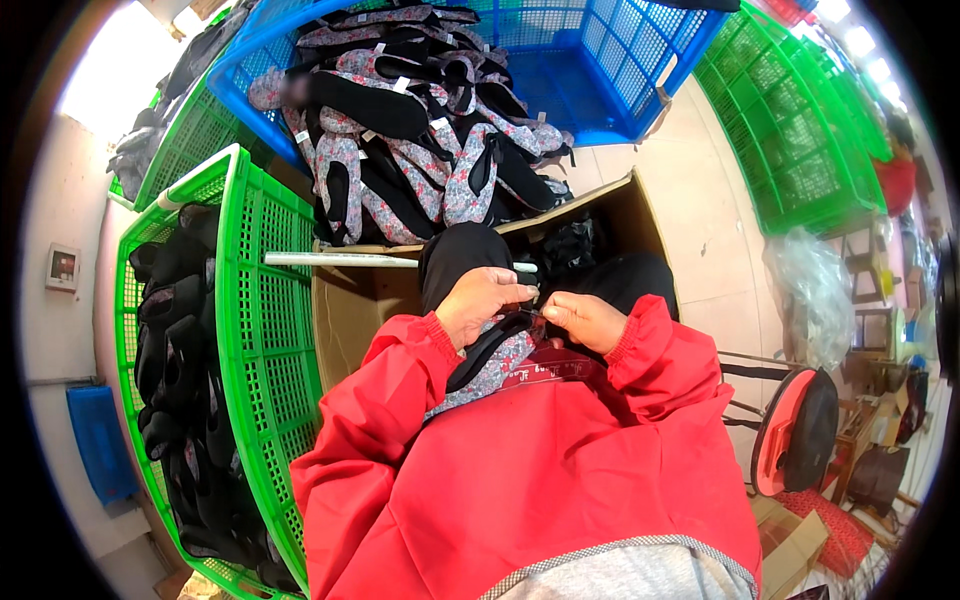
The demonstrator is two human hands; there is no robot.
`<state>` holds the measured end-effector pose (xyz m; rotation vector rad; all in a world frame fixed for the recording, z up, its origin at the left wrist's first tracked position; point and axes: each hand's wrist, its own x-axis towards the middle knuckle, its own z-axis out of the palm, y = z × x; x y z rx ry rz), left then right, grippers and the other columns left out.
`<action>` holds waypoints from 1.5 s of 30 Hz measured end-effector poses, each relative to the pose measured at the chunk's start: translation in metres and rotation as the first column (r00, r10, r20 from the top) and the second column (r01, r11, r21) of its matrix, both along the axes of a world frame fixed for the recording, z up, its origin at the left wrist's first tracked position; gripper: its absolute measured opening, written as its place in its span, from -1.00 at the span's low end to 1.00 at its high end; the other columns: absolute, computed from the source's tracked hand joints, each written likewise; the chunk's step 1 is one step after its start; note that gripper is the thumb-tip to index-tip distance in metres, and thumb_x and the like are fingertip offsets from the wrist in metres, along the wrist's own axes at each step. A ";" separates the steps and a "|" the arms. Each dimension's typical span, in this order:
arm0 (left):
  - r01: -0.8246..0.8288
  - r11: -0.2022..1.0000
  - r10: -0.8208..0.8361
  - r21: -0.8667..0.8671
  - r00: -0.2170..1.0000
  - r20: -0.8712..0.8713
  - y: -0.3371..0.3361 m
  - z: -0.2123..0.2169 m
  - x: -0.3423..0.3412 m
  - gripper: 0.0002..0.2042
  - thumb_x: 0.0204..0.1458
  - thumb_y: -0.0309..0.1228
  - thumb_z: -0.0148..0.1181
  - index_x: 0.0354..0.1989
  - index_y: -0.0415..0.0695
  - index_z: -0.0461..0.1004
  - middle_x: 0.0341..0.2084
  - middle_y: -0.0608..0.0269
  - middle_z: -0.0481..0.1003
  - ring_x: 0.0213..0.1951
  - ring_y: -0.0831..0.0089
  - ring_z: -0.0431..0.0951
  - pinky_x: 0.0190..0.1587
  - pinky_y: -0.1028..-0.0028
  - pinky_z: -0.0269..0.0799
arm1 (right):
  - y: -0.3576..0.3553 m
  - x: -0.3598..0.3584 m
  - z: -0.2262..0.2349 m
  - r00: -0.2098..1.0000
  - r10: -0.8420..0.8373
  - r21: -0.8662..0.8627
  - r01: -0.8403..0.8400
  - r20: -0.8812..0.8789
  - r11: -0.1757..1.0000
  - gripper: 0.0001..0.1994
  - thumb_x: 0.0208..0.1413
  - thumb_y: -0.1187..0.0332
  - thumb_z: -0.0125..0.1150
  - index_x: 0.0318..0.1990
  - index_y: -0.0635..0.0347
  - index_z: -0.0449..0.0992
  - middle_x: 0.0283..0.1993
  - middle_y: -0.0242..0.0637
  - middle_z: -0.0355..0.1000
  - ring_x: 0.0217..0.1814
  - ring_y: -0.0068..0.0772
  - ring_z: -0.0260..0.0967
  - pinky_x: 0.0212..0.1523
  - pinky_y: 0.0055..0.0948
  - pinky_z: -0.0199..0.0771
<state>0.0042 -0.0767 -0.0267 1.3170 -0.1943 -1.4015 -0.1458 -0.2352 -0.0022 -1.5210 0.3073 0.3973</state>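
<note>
My left hand has its grip closed over a floral shoe upper lying on my lap. My right hand pinches its black trim, just before the cardboard box.

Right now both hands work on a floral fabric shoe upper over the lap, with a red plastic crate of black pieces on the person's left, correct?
Not quite: the plastic crate on the left is green, not red, as the head view shows. Both hands, left hand and right hand, do work on the floral fabric shoe upper.
</note>
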 end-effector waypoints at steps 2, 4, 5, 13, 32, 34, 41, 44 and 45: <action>-0.005 1.000 0.005 0.004 1.000 -0.011 0.000 -0.002 0.001 -0.92 0.09 -0.47 0.21 -0.40 -0.20 0.53 -0.50 0.36 0.51 -0.45 0.64 0.46 -0.33 0.62 0.36 | 0.000 0.000 -0.008 1.000 0.001 0.004 -0.001 0.012 1.000 -0.70 0.34 0.17 -0.05 -0.27 0.24 0.42 -0.45 -0.43 0.34 -0.49 -0.62 0.36 -0.42 -0.55 0.32; -0.013 1.000 0.013 0.018 1.000 -0.017 -0.001 -0.003 0.000 -0.93 0.08 -0.48 0.21 -0.40 -0.20 0.53 -0.51 0.35 0.51 -0.45 0.64 0.47 -0.33 0.61 0.37 | 0.000 0.000 -0.012 1.000 -0.004 0.033 0.004 0.016 0.999 -0.70 0.34 0.17 -0.05 -0.26 0.24 0.41 -0.44 -0.44 0.34 -0.48 -0.62 0.36 -0.42 -0.55 0.32; -0.015 1.000 0.015 0.017 1.000 -0.011 -0.002 -0.003 0.000 -0.94 0.08 -0.49 0.21 -0.39 -0.21 0.53 -0.50 0.34 0.52 -0.45 0.63 0.47 -0.33 0.61 0.38 | 0.001 0.000 -0.012 1.000 -0.010 0.060 0.009 0.013 0.998 -0.70 0.34 0.17 -0.05 -0.26 0.24 0.41 -0.43 -0.44 0.34 -0.48 -0.62 0.35 -0.42 -0.55 0.31; -0.022 1.000 0.022 0.009 0.999 -0.027 -0.003 -0.006 -0.001 -0.94 0.08 -0.51 0.20 -0.40 -0.23 0.52 -0.51 0.30 0.52 -0.48 0.60 0.49 -0.39 0.59 0.41 | 0.006 0.000 -0.005 0.999 -0.041 0.082 0.040 0.012 0.996 -0.71 0.35 0.18 -0.07 -0.24 0.24 0.40 -0.40 -0.43 0.34 -0.48 -0.63 0.31 -0.42 -0.58 0.30; -0.021 1.000 0.022 0.010 0.999 -0.046 -0.004 -0.004 -0.003 -0.92 0.08 -0.50 0.20 -0.33 -0.26 0.53 -0.46 0.25 0.56 -0.44 0.55 0.53 -0.33 0.56 0.44 | 0.007 -0.002 -0.023 0.998 -0.067 0.182 0.069 -0.019 0.981 -0.72 0.34 0.12 -0.07 -0.20 0.15 0.40 -0.36 -0.49 0.34 -0.48 -0.69 0.23 -0.51 -0.69 0.15; -0.018 1.000 0.018 0.002 0.999 -0.036 -0.004 -0.006 -0.003 -0.92 0.08 -0.50 0.20 -0.32 -0.26 0.54 -0.46 0.27 0.56 -0.42 0.56 0.53 -0.31 0.57 0.42 | 0.007 -0.003 -0.024 0.996 -0.080 0.196 0.085 -0.032 0.977 -0.72 0.34 0.12 -0.06 -0.21 0.15 0.40 -0.34 -0.48 0.34 -0.47 -0.68 0.23 -0.50 -0.69 0.16; -0.015 1.000 0.015 0.016 1.000 -0.021 -0.004 -0.008 -0.003 -0.92 0.08 -0.50 0.21 -0.33 -0.25 0.54 -0.46 0.28 0.55 -0.41 0.58 0.52 -0.31 0.58 0.41 | 0.007 -0.003 -0.022 0.993 -0.098 0.235 0.110 -0.064 0.966 -0.74 0.33 0.15 -0.04 -0.21 0.15 0.40 -0.33 -0.48 0.34 -0.46 -0.67 0.21 -0.46 -0.69 0.20; -0.037 0.999 0.038 0.024 0.999 -0.032 -0.006 -0.002 -0.004 -0.93 0.07 -0.51 0.21 -0.38 -0.26 0.52 -0.50 0.27 0.53 -0.46 0.56 0.51 -0.37 0.57 0.41 | 0.007 -0.003 -0.027 0.992 -0.107 0.244 0.121 -0.071 0.962 -0.75 0.33 0.16 -0.04 -0.23 0.14 0.40 -0.34 -0.53 0.33 -0.47 -0.69 0.21 -0.46 -0.69 0.22; -0.058 0.998 0.059 0.024 0.997 -0.056 -0.007 0.002 -0.006 -0.92 0.06 -0.51 0.22 -0.42 -0.26 0.50 -0.53 0.26 0.52 -0.50 0.55 0.51 -0.41 0.56 0.40 | 0.007 -0.004 -0.029 0.991 -0.109 0.250 0.124 -0.073 0.960 -0.75 0.33 0.16 -0.04 -0.23 0.14 0.40 -0.34 -0.53 0.33 -0.47 -0.69 0.21 -0.46 -0.69 0.22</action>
